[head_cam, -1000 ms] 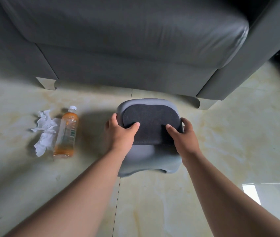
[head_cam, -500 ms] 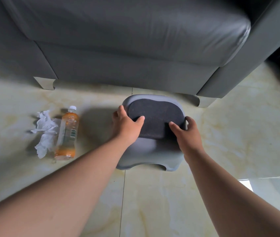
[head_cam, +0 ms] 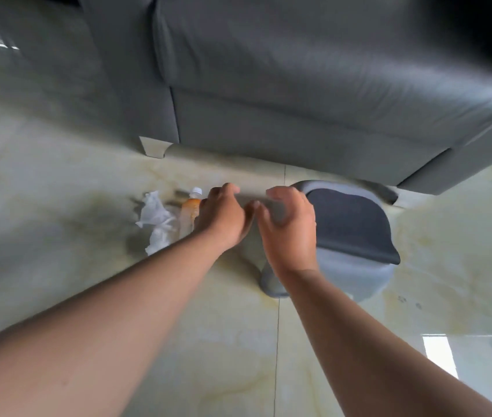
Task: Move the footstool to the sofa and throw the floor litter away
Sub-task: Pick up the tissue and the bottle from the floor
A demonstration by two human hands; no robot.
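The grey footstool (head_cam: 356,233) with a dark padded top stands on the floor close to the front of the grey sofa (head_cam: 299,85). My right hand (head_cam: 290,224) hovers over its left edge, fingers curled apart and holding nothing. My left hand (head_cam: 223,218) is further left, open, just beside an orange drink bottle (head_cam: 190,213) lying on the floor. Crumpled white tissue (head_cam: 156,221) lies to the left of the bottle. My left hand hides part of the bottle. The picture is blurred by motion.
Glossy pale marble floor tiles (head_cam: 269,341) spread around. A sofa foot (head_cam: 153,147) stands behind the litter and another foot (head_cam: 401,201) stands right of the footstool. A bright window reflection (head_cam: 440,356) shows at the lower right.
Both hands have let go of the footstool and swung left toward the bottle and tissue. The footstool now sits nearer the sofa, and the view has shifted left.
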